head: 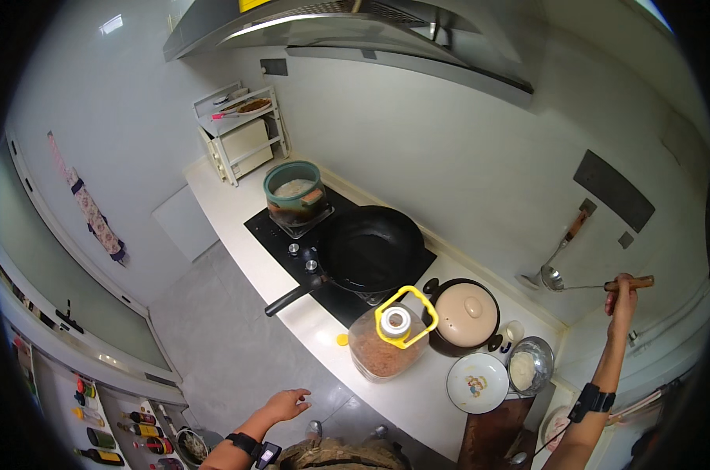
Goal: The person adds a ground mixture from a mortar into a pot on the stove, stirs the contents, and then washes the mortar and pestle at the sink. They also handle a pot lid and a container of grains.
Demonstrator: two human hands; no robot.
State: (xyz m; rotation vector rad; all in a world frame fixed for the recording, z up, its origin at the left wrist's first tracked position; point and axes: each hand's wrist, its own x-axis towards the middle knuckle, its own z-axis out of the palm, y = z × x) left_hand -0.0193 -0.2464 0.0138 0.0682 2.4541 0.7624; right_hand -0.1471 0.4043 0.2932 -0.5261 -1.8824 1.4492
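High on the right, my right hand grips the wooden handle of a metal ladle. The ladle's bowl points left, by the wall, and overlaps a hanging spatula with a wooden handle. My left hand is empty, fingers apart, over the floor in front of the counter. Nearest to it on the counter stands a large clear plastic jug with a yellow handle and reddish-brown contents. Its mouth looks uncapped, and a yellow cap lies beside it. A black wok sits on the gas hob.
A scorched green pot with pale contents stands on the far burner. Right of the jug are a lidded pot, a white plate, a metal bowl of white powder or dough and a brown board. The wok's handle overhangs the counter's front edge.
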